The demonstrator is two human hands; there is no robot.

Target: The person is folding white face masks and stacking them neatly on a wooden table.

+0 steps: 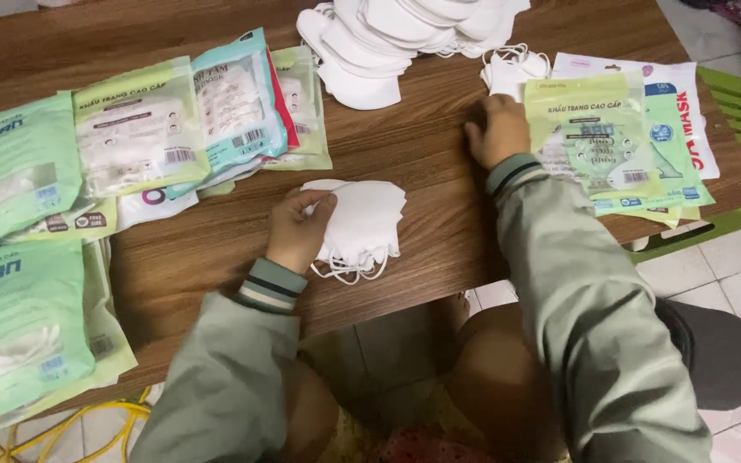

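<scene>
1. White mask stack (360, 221) lies mid wooden tabletop (439, 154), left hand (298, 230) grip pinching its left edge.
2. Right hand (497, 129) grip curled, knuckles down, touching green pouch (592, 133) w/ masks inside.
3. Filled packets (139, 129) lie left; loose mask pile (405, 34) at far edge.

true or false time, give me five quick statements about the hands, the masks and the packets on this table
1. The left hand holds a small stack of white masks. True.
2. The right hand is lifted high above the wooden table. False: it rests on the table beside a flat green packet.
3. A big pile of loose white masks lies at the far edge of the table. True.
4. The filled packets to the left are all red. False: they are mostly green and teal.
5. Yellow cable lies on the floor at lower left. True.
</scene>
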